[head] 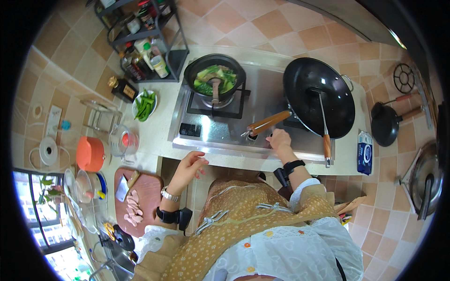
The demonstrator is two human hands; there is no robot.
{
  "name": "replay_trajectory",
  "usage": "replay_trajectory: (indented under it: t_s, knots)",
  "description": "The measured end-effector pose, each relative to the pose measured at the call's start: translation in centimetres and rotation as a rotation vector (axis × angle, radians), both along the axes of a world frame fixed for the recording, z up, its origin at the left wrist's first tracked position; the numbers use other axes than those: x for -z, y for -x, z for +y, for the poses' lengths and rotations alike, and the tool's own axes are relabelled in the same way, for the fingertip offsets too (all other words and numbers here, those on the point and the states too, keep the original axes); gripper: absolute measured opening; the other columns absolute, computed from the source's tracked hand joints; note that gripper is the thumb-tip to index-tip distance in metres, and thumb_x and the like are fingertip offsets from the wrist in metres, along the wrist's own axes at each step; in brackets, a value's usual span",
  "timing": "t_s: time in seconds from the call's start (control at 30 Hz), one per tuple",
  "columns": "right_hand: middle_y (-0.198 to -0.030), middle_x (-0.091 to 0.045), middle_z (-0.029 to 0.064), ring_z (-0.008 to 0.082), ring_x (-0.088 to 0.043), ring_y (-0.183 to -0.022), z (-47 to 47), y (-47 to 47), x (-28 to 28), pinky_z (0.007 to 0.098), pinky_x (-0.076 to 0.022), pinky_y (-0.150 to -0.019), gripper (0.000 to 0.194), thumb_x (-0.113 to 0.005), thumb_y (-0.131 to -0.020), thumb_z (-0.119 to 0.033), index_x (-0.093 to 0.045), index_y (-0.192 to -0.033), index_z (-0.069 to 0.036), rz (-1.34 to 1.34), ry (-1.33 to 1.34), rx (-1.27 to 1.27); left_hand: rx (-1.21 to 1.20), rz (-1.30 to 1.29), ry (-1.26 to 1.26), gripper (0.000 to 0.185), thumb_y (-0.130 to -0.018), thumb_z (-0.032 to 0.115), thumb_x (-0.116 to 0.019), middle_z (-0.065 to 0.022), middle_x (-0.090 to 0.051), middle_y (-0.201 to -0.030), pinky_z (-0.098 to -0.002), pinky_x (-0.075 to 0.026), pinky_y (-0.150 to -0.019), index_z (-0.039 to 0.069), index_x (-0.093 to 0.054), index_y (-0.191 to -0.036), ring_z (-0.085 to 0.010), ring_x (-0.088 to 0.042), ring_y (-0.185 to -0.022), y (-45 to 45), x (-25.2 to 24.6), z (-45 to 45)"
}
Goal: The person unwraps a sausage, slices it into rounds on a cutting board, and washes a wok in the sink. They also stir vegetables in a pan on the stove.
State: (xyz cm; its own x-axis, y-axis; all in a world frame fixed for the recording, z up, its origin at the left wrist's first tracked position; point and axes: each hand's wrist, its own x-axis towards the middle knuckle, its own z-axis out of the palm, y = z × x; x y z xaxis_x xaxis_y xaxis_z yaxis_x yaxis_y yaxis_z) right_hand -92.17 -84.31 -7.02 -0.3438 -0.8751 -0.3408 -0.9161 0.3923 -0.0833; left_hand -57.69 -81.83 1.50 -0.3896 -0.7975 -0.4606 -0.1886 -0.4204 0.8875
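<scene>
My right hand is at the front of the steel gas stove, its fingers at a control knob that they mostly hide. To its upper right a black wok rests tilted over the right burner, a wooden-handled spatula lying in it. The wok's wooden handle points towards the left front. My left hand hangs in the air before the counter's front edge, fingers apart and holding nothing. A black pot on the left burner holds green vegetables and a wooden-handled ladle or spoon.
At the left, a wooden cutting board bears a cleaver and sliced pale meat. Behind it stand a glass measuring jug and a bowl of green peppers. A bottle rack is at the back left; a wipes pack at the right.
</scene>
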Motion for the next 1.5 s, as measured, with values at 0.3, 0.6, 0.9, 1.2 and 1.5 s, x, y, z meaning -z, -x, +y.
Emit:
replay_trajectory:
  t_s: [0.3,0.6,0.9,1.2,1.5]
  knots:
    - [-0.100,-0.060,0.0147,0.0334,-0.059,-0.096,0.6,3.1,1.4,0.0401,-0.0474,-0.084,0.042,-0.079,-0.063,-0.019,-0.060,-0.097,-0.004,-0.091,0.165,-0.301,-0.208,-0.010,0.018,0.034,-0.091,0.019,-0.053,-0.0082,-0.063,-0.097,-0.0204,-0.044,-0.053,0.002,-0.047,-0.119,-0.0106,-0.060,-0.069,-3.8,0.3,7.4]
    - [-0.095,-0.064,0.0230,0.0354,-0.062,-0.092,1.0,1.7,0.4,0.0407,-0.0506,-0.080,0.051,-0.070,-0.073,-0.043,-0.062,-0.093,0.002,0.040,0.085,-0.013,-0.175,-0.086,0.007,0.030,-0.091,0.014,-0.053,-0.0076,-0.064,-0.095,-0.0206,-0.045,-0.056,0.001,-0.049,-0.117,-0.0096,-0.059,-0.071,-5.5,1.4,11.2]
    - [-0.093,-0.063,0.0230,0.0354,-0.061,-0.091,1.0,-0.6,-0.2,0.0410,-0.0487,-0.082,0.042,-0.064,-0.078,-0.038,-0.062,-0.091,0.002,0.165,0.072,-0.249,-0.195,-0.062,0.086,0.027,-0.091,0.011,-0.051,-0.0072,-0.064,-0.094,-0.0210,-0.046,-0.056,0.001,-0.048,-0.116,-0.0094,-0.058,-0.071,-8.3,1.6,12.0]
    - [-0.083,-0.066,0.0129,0.0334,-0.063,-0.077,-5.8,-14.3,-15.9,0.0420,-0.0518,-0.065,0.036,-0.061,-0.081,-0.034,-0.063,-0.101,-0.005,-0.048,0.492,-0.674,-0.284,-0.044,0.050,0.029,-0.089,0.011,-0.056,-0.0093,-0.064,-0.087,-0.0243,-0.048,-0.062,-0.003,-0.051,-0.113,-0.0120,-0.060,-0.071,-10.8,1.2,12.7]
    - [-0.072,-0.066,0.0124,0.0273,-0.066,-0.071,-14.3,-14.1,-11.7,0.0386,-0.0537,-0.064,0.028,-0.059,-0.072,-0.013,-0.062,-0.099,-0.005,0.482,0.358,-0.892,-0.425,0.050,0.000,0.029,-0.091,0.012,-0.053,-0.0079,-0.064,-0.092,-0.0223,-0.046,-0.057,-0.002,-0.049,-0.116,-0.0097,-0.057,-0.069,-12.4,2.4,14.9]
